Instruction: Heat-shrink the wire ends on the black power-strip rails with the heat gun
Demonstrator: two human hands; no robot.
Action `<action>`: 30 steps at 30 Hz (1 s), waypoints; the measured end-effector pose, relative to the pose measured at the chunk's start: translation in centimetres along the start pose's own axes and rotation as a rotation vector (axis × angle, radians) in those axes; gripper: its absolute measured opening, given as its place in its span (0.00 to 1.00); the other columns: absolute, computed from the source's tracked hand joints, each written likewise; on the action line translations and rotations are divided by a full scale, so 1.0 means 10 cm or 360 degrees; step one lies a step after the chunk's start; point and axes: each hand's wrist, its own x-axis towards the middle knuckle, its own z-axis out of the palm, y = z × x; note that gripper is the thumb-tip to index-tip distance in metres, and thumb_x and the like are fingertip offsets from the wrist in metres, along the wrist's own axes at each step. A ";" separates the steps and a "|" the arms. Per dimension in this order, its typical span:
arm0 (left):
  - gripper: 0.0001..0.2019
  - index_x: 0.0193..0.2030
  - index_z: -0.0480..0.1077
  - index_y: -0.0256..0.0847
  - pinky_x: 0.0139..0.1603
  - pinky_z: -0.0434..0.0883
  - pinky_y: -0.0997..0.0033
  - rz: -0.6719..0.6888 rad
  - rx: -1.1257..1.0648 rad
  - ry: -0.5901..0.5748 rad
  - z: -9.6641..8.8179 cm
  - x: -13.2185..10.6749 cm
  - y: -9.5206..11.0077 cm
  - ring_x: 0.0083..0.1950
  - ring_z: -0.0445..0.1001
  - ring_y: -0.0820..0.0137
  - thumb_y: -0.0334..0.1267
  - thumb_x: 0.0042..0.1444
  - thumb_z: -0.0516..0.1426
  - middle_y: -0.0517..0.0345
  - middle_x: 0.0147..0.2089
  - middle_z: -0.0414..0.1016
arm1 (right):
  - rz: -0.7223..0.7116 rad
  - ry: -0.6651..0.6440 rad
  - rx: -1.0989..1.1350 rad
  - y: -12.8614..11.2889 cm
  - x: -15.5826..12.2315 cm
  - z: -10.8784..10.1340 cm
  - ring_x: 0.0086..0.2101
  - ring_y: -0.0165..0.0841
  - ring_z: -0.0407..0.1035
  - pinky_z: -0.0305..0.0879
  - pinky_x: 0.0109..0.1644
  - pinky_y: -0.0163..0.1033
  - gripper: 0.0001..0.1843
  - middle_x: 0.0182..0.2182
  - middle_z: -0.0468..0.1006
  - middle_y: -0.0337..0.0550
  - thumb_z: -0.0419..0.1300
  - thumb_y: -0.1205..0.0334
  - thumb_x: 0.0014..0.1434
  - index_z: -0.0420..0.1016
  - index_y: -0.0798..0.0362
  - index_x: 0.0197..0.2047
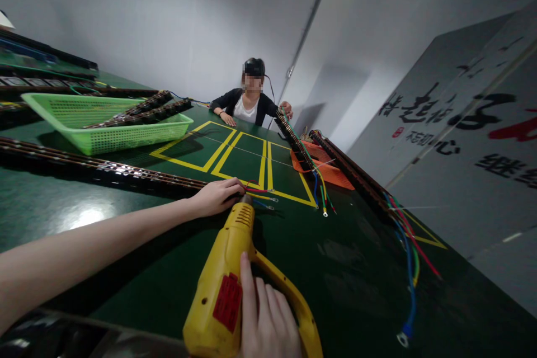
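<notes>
i have the heat gun [220, 285] above the table [356, 307], my right hand's [268, 316] grip clamped on it, nozzle [247, 199] just beside the wires [260, 197]; my left hand's [218, 197] grip is pinched on them; beyond, a co-worker [248, 107] holds a strip [296, 141]

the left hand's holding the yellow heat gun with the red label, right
Not quite: it's the right hand that holds the yellow heat gun with the red label, as the head view shows. The left hand is ahead, near the nozzle.
</notes>
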 end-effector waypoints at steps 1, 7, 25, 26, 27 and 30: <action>0.09 0.48 0.63 0.40 0.49 0.68 0.70 0.0007 -0.0001 -0.0002 0.00 0.00 0.00 0.49 0.69 0.68 0.34 0.61 0.48 0.52 0.50 0.66 | 0.0013 -0.0022 0.0018 -0.01 0.01 -0.01 0.34 0.43 0.72 0.67 0.40 0.50 0.44 0.36 0.75 0.56 0.24 0.41 0.59 0.37 0.64 0.68; 0.09 0.47 0.63 0.39 0.45 0.69 0.71 0.0038 0.0037 0.0026 -0.01 0.01 0.02 0.47 0.70 0.68 0.35 0.62 0.47 0.51 0.49 0.67 | 0.0048 -0.0066 0.0085 0.02 0.04 -0.04 0.32 0.44 0.72 0.68 0.36 0.49 0.56 0.33 0.75 0.52 0.25 0.26 0.50 0.40 0.62 0.67; 0.10 0.47 0.63 0.40 0.49 0.69 0.70 0.0026 0.0102 -0.0003 -0.03 0.00 0.03 0.49 0.70 0.68 0.31 0.59 0.48 0.52 0.50 0.67 | 0.0040 -0.0147 -0.0078 0.64 -0.17 -0.15 0.37 0.40 0.73 0.67 0.41 0.45 0.34 0.38 0.77 0.49 0.32 0.51 0.64 0.34 0.57 0.69; 0.11 0.47 0.64 0.40 0.49 0.69 0.70 0.0028 0.0098 -0.0003 -0.03 0.00 0.03 0.49 0.70 0.68 0.31 0.59 0.48 0.52 0.50 0.67 | 0.0056 -0.0134 -0.0085 0.66 -0.18 -0.16 0.37 0.41 0.73 0.67 0.41 0.45 0.37 0.39 0.77 0.50 0.32 0.44 0.63 0.34 0.58 0.69; 0.11 0.47 0.64 0.40 0.49 0.69 0.70 0.0029 0.0093 -0.0003 -0.03 0.00 0.04 0.49 0.70 0.68 0.31 0.59 0.48 0.52 0.49 0.67 | 0.0073 -0.0128 -0.0084 0.68 -0.19 -0.17 0.38 0.41 0.73 0.67 0.41 0.45 0.43 0.39 0.77 0.51 0.32 0.37 0.60 0.35 0.59 0.68; 0.10 0.47 0.64 0.40 0.49 0.69 0.69 0.0019 0.0081 -0.0003 -0.03 0.00 0.04 0.49 0.70 0.68 0.31 0.59 0.48 0.52 0.50 0.67 | 0.0106 -0.0128 -0.0063 0.69 -0.20 -0.17 0.39 0.42 0.73 0.67 0.42 0.45 0.62 0.41 0.76 0.52 0.31 0.19 0.43 0.36 0.59 0.68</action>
